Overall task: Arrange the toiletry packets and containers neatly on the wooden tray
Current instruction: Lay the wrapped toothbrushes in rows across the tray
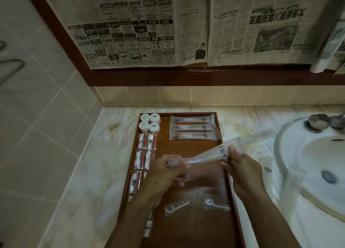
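Note:
A wooden tray [188, 149] lies on the marble counter. Above its middle I hold a long clear toothbrush packet [209, 155], tilted up to the right. My left hand [166, 175] pinches its lower left end and my right hand [240, 165] grips its wider end near the printed emblem. Three similar packets [193, 128] lie stacked in a row at the tray's back right. Several small round white containers [150, 124] sit at the back left corner. Cotton packets [143, 154] run down the left side. Two floss-pick packets [177, 206] lie near the front.
A white sink basin [313, 165] with a metal tap [318, 122] stands right of the tray. Another clear packet [268, 170] lies on the counter between the tray and the sink. Newspaper sheets [168, 27] cover the mirror behind. A tiled wall is at the left.

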